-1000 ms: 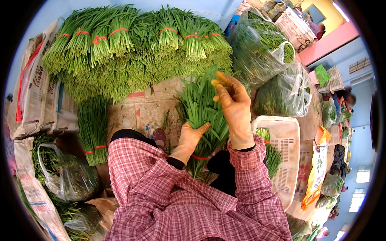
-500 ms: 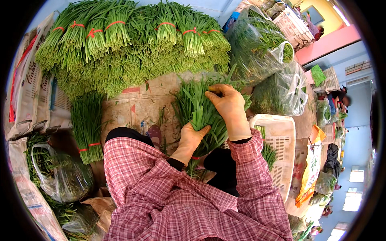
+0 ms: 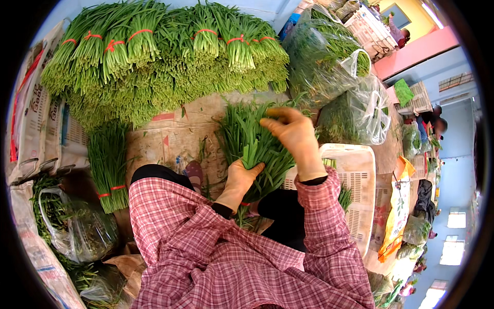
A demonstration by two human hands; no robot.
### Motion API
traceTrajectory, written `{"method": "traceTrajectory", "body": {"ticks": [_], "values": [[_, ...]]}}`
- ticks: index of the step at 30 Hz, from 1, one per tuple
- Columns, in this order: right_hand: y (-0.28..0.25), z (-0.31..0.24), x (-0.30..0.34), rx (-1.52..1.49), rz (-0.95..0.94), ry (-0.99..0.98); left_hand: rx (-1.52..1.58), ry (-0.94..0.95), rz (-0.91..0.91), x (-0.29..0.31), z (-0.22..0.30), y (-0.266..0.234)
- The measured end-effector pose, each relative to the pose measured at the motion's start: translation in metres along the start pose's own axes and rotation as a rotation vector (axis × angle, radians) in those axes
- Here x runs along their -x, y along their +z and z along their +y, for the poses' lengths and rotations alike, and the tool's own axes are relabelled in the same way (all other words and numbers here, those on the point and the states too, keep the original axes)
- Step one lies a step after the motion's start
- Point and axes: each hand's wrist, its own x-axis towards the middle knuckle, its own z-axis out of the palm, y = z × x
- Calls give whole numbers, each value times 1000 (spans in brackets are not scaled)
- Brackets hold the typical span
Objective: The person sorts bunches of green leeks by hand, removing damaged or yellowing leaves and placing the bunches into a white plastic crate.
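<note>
One bunch (image 3: pixel 252 131) of long green leaves was held in front of the wearer's body, above the floor (image 3: pixel 154 138), leaf tips pointing away. Left hand (image 3: pixel 240 178): fingers (image 3: pixel 258 169) wrapped round the bunch, thumb pressed across the leaves. A red band (image 3: pixel 245 204) showed at the near end, just below this hand. Right hand (image 3: pixel 298 136): over the far right part of the bunch, fingers bent, index finger and thumb close to the leaves; could not tell whether they pinched any. Both sleeves (image 3: pixel 329 211) were pink checked cloth.

Right of the bunch: a pale slotted crate (image 3: pixel 363 177), with greens (image 3: pixel 345 198) at its left side. Near the wearer's left knee: one shoe (image 3: pixel 194 172). Well left: another bundle (image 3: pixel 107 162), banded red near its lower end. Floor beyond the knees was brown and stained, with leaf scraps. Past it: a large pile (image 3: pixel 170 85), cut ends facing the wearer, several red-tied bundles on top, beside a blue wall (image 3: pixel 257 9). Right of the pile: two clear bags (image 3: pixel 309 67) of greens. Lower left: a third bag (image 3: pixel 85 226). A yellow-and-white sack (image 3: pixel 397 206) lay beyond the crate.
</note>
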Motion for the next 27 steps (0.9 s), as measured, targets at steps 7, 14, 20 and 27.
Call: {"method": "traceTrajectory", "body": {"ticks": [7, 14, 20, 27], "values": [[1, 15, 2, -593, 99, 185, -35, -60, -44, 2, 3, 1], [-15, -10, 15, -392, 18, 98, 17, -37, -71, 0, -5, 2], [3, -6, 23, -136, -61, -33, -9, -62, -74, 1, -2, 2], [21, 18, 10, -56, -109, 61, -107, -61, -73, 0, -5, 4]]}}
